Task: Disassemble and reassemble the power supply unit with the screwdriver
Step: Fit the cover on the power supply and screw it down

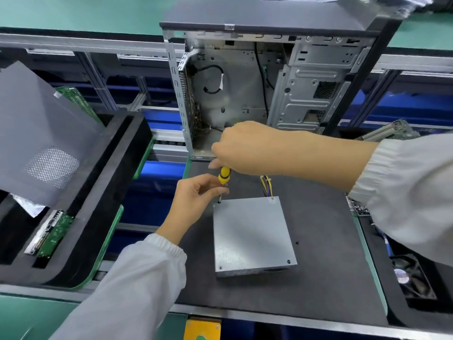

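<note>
My right hand curls downward in a fist; my left hand pinches thumb to fingertips just below it.

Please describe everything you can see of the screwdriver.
The screwdriver has a yellow handle with a black band and a thin dark metal shaft. It stands nearly upright, tip down on the far left corner of the grey metal power supply box. The right hand grips the handle from above; the left hand pinches the shaft.
</note>
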Available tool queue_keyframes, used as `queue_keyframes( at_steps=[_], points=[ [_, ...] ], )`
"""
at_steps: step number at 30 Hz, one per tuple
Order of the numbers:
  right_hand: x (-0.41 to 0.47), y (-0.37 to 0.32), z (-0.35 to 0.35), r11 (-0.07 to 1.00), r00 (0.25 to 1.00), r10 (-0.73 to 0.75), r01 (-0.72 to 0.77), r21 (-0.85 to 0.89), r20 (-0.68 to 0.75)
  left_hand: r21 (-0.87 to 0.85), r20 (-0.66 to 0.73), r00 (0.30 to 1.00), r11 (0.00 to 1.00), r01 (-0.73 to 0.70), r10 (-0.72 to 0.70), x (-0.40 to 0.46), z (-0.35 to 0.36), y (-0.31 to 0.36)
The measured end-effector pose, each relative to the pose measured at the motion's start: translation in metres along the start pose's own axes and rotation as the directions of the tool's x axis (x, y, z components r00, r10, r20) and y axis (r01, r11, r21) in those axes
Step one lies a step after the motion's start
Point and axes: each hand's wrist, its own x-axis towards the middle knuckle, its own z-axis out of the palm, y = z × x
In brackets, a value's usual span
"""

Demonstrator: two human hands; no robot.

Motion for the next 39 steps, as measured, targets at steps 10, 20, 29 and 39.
queue_keyframes(
  at_steps=[10,20,29,39],
  points=[
    [-0.063,0.036,0.027,0.948,0.975,0.13,-0.176,0.265,0.182,0.297,-0.04,0.987,0.945,-0.135,0.153,0.0,0.056,0.049],
    [-0.214,0.09,0.071,0.864,0.884,0.307,-0.414,0.287,0.352,0.868,0.476,0.796,0.052,-0.494,-0.373,0.0,0.217,0.048],
    [-0.239,0.085,0.092,0.837,0.865,0.355,-0.463,0.291,0.355,0.856,0.504,0.766,0.116,-0.503,-0.399,0.006,0.233,0.039],
    [-0.205,0.045,0.055,0.811,0.887,0.416,-0.462,0.359,0.201,0.504,0.213,0.966,0.863,0.02,-0.148,-0.006,0.132,0.09]
  ],
)
